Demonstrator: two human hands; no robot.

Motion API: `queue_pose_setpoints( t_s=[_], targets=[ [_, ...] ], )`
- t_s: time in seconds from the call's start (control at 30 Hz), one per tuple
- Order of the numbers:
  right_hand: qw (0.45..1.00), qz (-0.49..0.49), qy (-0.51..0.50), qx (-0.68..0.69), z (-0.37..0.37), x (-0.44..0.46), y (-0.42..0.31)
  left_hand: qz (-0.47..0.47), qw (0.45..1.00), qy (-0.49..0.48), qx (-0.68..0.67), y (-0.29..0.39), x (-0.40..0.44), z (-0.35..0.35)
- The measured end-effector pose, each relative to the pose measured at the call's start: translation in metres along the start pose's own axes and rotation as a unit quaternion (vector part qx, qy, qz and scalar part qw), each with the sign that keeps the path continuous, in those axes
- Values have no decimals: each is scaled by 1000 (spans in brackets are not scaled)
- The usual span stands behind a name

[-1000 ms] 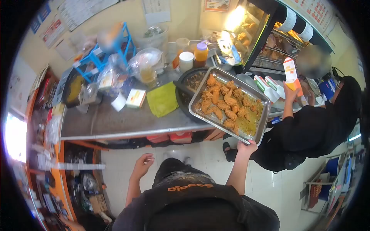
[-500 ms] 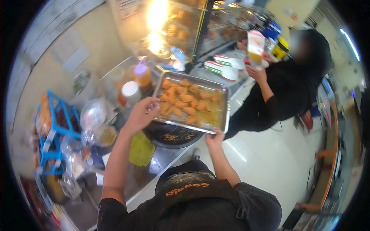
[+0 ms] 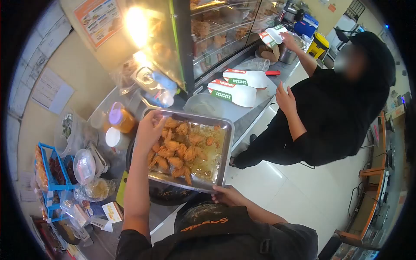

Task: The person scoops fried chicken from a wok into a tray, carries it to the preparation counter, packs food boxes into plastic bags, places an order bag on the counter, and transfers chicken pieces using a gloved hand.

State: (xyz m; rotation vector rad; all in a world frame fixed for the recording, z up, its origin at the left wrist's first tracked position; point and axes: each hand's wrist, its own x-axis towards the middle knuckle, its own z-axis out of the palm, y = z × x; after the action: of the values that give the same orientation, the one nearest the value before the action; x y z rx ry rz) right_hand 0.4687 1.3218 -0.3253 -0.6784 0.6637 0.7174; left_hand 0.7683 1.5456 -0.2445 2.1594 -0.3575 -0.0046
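Note:
A metal tray point(image 3: 226, 154) is held up between my two hands. Fried chicken pieces point(image 3: 177, 151) are heaped on its left side, and oily crumbs cover the right part of its bottom. My left hand point(image 3: 150, 129) grips the rim near the far left corner, fingers closed over the edge. At the near right corner, my right hand point(image 3: 227, 196) is closed around the rim, its fingers partly under the tray. Beneath the tray a dark round pan point(image 3: 171, 195) shows only in part.
A co-worker point(image 3: 333, 108) stands at the right, one hand at a paper carton point(image 3: 273, 35). Flat cartons point(image 3: 234, 93) lie on the counter before a glass display case point(image 3: 221, 34). Jars point(image 3: 119, 118), plastic tubs point(image 3: 84, 167) and a blue rack point(image 3: 54, 169) stand left.
The tray has moved left and closer to me, with both hands on it. The co-worker's carton has moved farther back, one hand stretched toward it. My view has shifted right.

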Motion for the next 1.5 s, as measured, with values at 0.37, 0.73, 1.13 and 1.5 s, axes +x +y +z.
queue_pose_setpoints(
  t_s=[0.37, 0.73, 1.13, 1.5],
  targets=[
    [686, -423, 237, -542, -23, 0, -320, -93, 994, 46, -40, 84, -43, -2],
    [467, -274, 606, -582, -104, 111, -521, -238, 944, 229, -2, 91, -176, -57],
    [575, -513, 301, -562, -29, 88, -392, -280, 908, 283, 133, 100, -215, -68],
    [603, -524, 178, -575, 47, 10, -263, -191, 902, 385, 36, 65, -257, -70]
  ],
)
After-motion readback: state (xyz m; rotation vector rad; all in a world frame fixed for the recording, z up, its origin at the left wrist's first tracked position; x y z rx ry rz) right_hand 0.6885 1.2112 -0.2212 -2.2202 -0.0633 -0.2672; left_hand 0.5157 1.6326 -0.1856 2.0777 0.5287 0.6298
